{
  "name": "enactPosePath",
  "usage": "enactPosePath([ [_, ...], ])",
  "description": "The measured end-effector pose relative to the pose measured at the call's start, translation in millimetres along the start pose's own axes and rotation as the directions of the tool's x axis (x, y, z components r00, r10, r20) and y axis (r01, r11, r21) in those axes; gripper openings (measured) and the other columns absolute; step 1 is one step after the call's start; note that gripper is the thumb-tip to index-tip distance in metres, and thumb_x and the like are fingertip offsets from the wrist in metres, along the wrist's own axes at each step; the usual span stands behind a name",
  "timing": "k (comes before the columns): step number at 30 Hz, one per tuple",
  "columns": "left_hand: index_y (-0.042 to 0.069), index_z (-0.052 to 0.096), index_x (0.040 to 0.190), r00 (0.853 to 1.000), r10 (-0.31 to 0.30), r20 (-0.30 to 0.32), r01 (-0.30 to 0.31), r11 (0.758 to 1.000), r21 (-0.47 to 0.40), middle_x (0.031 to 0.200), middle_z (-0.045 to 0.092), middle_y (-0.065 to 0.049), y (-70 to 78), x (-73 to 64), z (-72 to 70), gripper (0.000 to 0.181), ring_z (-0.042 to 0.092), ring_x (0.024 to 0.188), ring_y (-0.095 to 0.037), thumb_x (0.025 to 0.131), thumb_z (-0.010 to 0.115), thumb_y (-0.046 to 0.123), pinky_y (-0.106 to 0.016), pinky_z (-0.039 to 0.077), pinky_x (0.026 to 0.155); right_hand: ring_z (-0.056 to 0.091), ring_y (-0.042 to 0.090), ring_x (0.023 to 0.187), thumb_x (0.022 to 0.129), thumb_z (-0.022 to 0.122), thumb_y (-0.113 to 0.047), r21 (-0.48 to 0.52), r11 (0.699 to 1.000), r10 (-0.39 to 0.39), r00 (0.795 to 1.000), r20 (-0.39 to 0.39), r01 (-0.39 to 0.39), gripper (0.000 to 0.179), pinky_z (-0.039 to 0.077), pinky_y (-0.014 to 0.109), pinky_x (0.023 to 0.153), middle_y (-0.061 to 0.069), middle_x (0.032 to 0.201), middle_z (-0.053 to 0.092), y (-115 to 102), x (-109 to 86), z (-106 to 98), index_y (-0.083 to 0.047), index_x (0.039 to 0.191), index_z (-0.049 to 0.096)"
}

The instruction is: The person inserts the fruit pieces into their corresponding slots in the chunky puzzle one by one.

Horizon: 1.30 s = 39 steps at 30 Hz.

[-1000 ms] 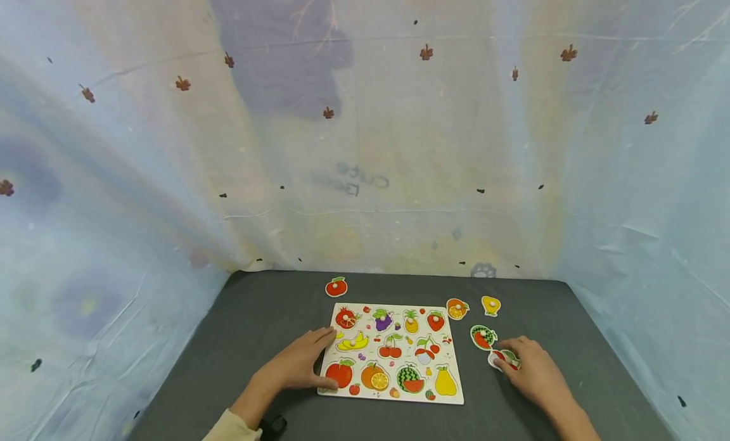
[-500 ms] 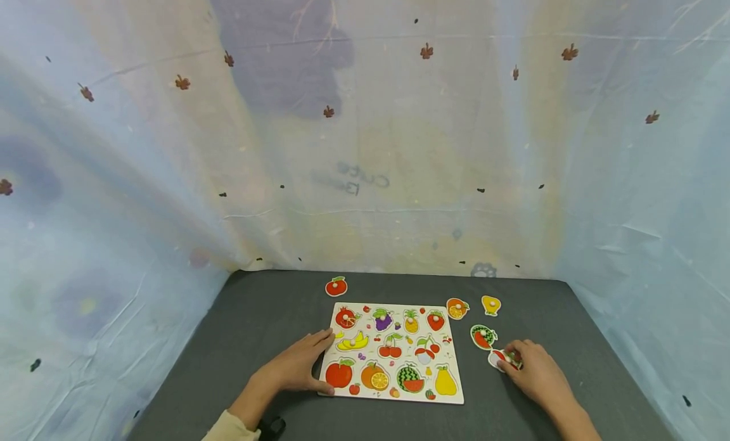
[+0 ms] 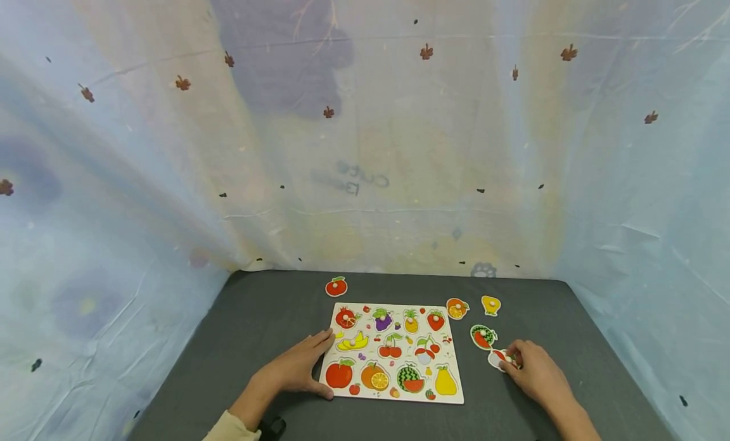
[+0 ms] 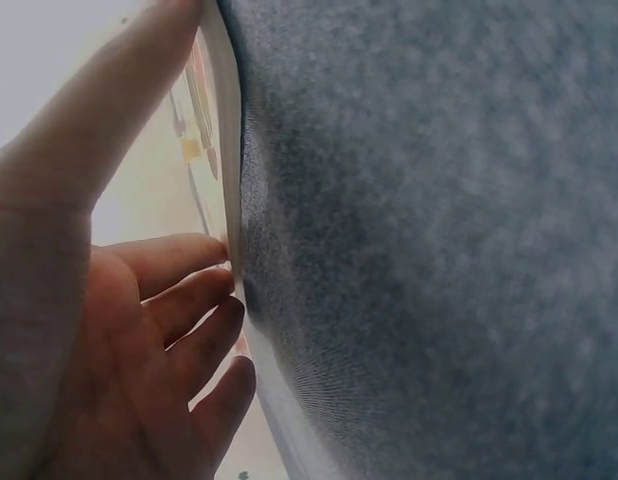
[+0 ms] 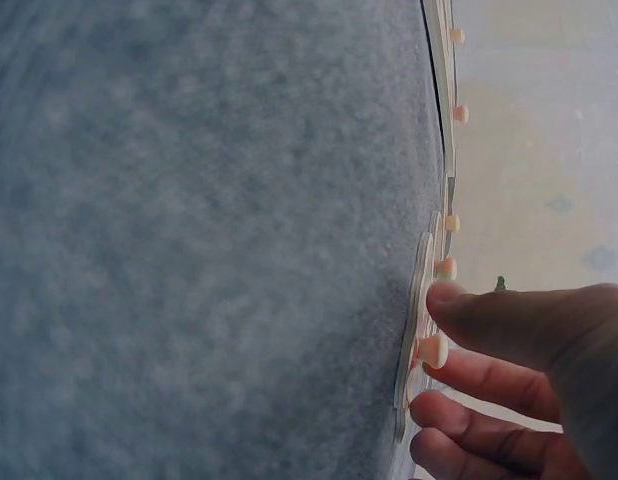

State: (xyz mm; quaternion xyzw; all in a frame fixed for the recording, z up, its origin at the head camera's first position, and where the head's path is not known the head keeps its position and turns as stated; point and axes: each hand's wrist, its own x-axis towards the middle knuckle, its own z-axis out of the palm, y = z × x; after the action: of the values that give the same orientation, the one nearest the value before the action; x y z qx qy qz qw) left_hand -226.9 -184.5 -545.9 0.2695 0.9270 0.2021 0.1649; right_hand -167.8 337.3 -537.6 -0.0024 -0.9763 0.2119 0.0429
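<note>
The white fruit puzzle board [image 3: 393, 395] lies on the dark table, with knobbed fruit pieces in several of its shapes. My left hand [image 3: 299, 362] rests at its left edge, thumb and fingers spread; in the left wrist view the fingertips [image 4: 224, 325] reach the board's edge. To the right of the board, my right hand [image 3: 536, 368] curls thumb and fingers round a knobbed, red and green fruit puzzle piece [image 3: 509, 359]. In the right wrist view its knob [image 5: 432, 351] shows between the thumb and fingers. The hand hides part of the piece, so its fruit is unclear.
Loose pieces lie around the board: a tomato-like red one [image 3: 336, 287] behind it, an orange [image 3: 457, 309] at its far right corner, a yellow pear [image 3: 490, 306] and a watermelon [image 3: 483, 337] near the right hand. A patterned sheet [image 3: 393, 143] hangs behind the table.
My right hand has shifted slightly to the right with its fingers at the red and green piece. The left thumb has slid back a little towards the board's left edge.
</note>
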Motion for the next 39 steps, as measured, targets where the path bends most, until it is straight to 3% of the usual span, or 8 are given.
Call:
enactPosePath([
  [12, 0.006, 0.033, 0.169, 1.0, -0.001, -0.013, 0.001, 1.0, -0.01, 0.176, 0.028, -0.013, -1.5, -0.6, 2.4, 0.126, 0.028, 0.161, -0.041, 0.074, 0.093, 0.064, -0.065, 0.028, 0.126, 0.053, 0.017, 0.073, 0.092, 0.084, -0.022, -0.022, 0.996, 0.089, 0.995, 0.046, -0.088, 0.024, 0.045, 0.037, 0.061, 0.004, 0.084, 0.058, 1.8, 3.3, -1.2, -0.008, 0.09, 0.065],
  [24, 0.004, 0.033, 0.168, 1.0, 0.019, -0.011, -0.019, 1.0, -0.009, 0.176, 0.027, -0.013, 3.6, -3.4, -1.1, 0.126, 0.025, 0.163, -0.037, 0.074, 0.094, 0.062, -0.062, 0.023, 0.129, 0.057, 0.016, 0.074, 0.094, 0.083, -0.025, -0.032, 0.995, 0.091, 0.996, 0.022, -0.09, 0.024, 0.05, 0.039, 0.062, 0.003, 0.085, 0.061, -0.4, 1.8, -4.1, -0.007, 0.092, 0.068],
  [39, 0.002, 0.028, 0.169, 1.0, -0.029, 0.002, 0.029, 0.999, 0.015, 0.176, 0.026, -0.014, 7.0, -0.8, 4.0, 0.128, 0.023, 0.163, -0.037, 0.077, 0.089, 0.066, -0.06, 0.022, 0.13, 0.061, 0.016, 0.076, 0.093, 0.084, -0.023, -0.036, 0.999, 0.029, 0.996, -0.083, -0.032, 0.019, 0.054, 0.044, 0.067, 0.0, 0.085, 0.065, -11.7, 4.8, -3.5, -0.009, 0.092, 0.07],
])
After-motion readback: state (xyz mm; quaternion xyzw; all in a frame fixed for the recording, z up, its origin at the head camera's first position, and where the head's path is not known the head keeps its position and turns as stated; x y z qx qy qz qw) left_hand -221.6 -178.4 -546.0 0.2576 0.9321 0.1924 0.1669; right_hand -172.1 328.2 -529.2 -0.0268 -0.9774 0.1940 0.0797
